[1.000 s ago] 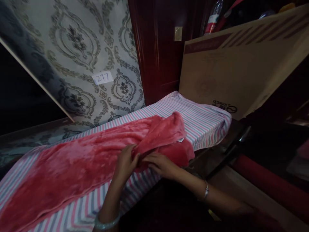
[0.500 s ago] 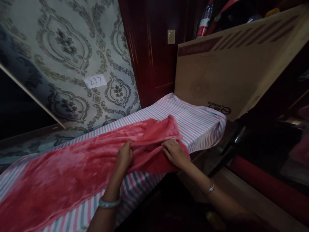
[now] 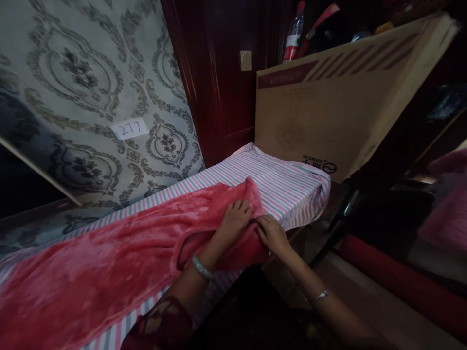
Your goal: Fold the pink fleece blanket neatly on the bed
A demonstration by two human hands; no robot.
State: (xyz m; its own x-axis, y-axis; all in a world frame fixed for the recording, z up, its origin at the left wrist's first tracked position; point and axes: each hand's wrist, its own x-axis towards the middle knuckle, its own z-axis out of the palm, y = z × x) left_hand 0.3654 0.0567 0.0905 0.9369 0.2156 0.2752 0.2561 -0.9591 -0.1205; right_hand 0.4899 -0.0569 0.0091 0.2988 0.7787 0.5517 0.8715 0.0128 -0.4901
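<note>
A red plush blanket (image 3: 109, 257) lies lengthwise along a table or bench covered by a striped cloth (image 3: 284, 187). Its right end is bunched, with a loose fold opening under my left forearm. My left hand (image 3: 235, 218) rests on that bunched end, back upward and fingers stretched out over the fabric. Just to the right, my right hand (image 3: 272, 234) pinches the blanket's edge, thumb and fingers closed on it. The fingertips of the two hands are close together. Part of the blanket's end is hidden beneath both hands.
A large cardboard box (image 3: 310, 112) stands behind the striped cloth's right end, with a plastic bottle (image 3: 293, 36) behind its top edge. Patterned wallpaper (image 3: 87, 63) bears a paper label (image 3: 130, 128) reading 277. A dark red door (image 3: 215, 92) is beyond. Pink fabric (image 3: 447, 209) lies at the right.
My left hand has let go of the fold and moved right, onto the blanket's end beside my right hand. The right hand stays at the blanket's edge. The view has shifted slightly.
</note>
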